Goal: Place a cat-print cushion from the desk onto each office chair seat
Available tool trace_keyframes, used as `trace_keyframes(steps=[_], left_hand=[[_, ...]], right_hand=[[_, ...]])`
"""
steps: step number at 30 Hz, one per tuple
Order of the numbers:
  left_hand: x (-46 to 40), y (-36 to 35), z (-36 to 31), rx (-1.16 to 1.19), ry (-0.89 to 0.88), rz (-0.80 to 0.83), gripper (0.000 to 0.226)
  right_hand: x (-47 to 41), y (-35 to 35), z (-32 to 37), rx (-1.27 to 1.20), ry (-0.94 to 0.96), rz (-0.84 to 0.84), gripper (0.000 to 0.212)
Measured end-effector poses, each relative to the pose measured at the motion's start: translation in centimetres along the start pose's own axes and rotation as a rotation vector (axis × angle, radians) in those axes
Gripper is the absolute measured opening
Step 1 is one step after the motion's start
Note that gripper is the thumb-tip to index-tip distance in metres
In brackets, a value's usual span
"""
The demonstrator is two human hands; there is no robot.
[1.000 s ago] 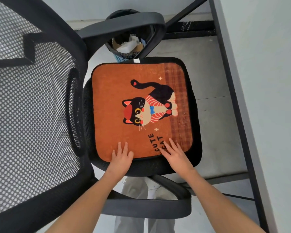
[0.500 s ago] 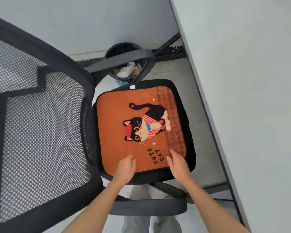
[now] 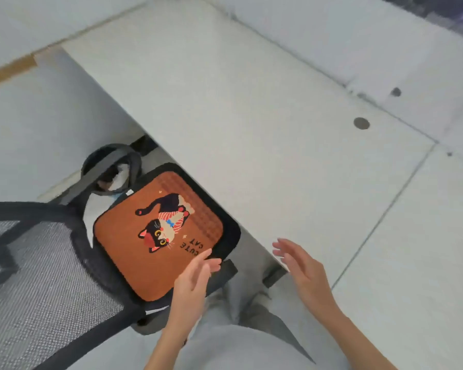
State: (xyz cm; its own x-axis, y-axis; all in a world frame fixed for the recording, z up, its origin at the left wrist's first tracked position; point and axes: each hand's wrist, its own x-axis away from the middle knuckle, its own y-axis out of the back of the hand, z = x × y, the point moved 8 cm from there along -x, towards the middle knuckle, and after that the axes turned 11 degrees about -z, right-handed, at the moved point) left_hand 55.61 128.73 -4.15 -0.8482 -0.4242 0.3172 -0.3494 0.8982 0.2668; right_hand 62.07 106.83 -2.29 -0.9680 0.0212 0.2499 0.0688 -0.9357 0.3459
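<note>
- Since the earlier frames both hands had lifted off the near edge of the cushion, where they had lain flat, and the view had swung to take in much more of the desk.
- The desk (image 3: 251, 102), a pale grey top, ran across most of the view from upper left to lower right; it served as the landmark here.
- The office chair (image 3: 38, 276) stood at the desk's near left edge, its mesh back turned away from the desk and its black seat pushed partly under the desk's edge.
- The cushion (image 3: 155, 236), orange with a black cat and the words "CUTE CAT", lay flat on the chair seat just beside the desk's edge, the seat's black rim showing around it.
- A bin (image 3: 110, 169) sat on the floor under the desk's left end, just beyond the chair's far armrest; its contents were too blurred to tell.
- The left hand (image 3: 193, 279) hovered over the cushion's near corner, left of the desk's edge, fingers straight and loose, holding nothing; I could not tell whether the fingertips touched the fabric.
- The right hand (image 3: 302, 265) was raised over the desk's near edge, fingers spread and relaxed, holding nothing.
- Two small round caps (image 3: 361, 123) sat in the desk top towards its far right.
</note>
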Motion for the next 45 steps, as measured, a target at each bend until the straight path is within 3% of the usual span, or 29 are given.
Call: trace_keyframes(steps=[6,10,18,25,32,39,45], left_hand=[[2.9,-10.7,-3.5,-0.145,-0.135,0.524,0.02],[6.0,-15.9,-3.1,-0.331,-0.278,0.911,0.03],[20.0,-22.2,0.0,-0.596,-0.448,1.628,0.029],[39.5,-26.0,5.2,-0.675,-0.556,2.033,0.029],[55.8,-27.0,12.8,-0.784,-0.525,2.134,0.029],[66.7,-33.3,15.4,-0.765,-0.533,1.971,0.027],[78.6,-43.3,18.6,-0.716,-0.53,1.966,0.024]], right_hand=[[8.2,10.0,-5.5,-0.183,-0.174,-0.522,0.025],[17.1,11.0,-11.2,-0.256,-0.364,-0.86,0.03],[39.4,2.1,-15.9,-0.547,-0.777,-1.543,0.031],[53.0,-6.1,-18.8,-0.757,-0.969,-2.041,0.036],[65.6,-2.3,-24.9,-0.866,-0.991,-2.128,0.031],[78.3,17.1,-29.7,-0.71,-0.741,-2.134,0.027],[85.7,32.6,-38.7,-0.654,-0.652,-2.137,0.031]])
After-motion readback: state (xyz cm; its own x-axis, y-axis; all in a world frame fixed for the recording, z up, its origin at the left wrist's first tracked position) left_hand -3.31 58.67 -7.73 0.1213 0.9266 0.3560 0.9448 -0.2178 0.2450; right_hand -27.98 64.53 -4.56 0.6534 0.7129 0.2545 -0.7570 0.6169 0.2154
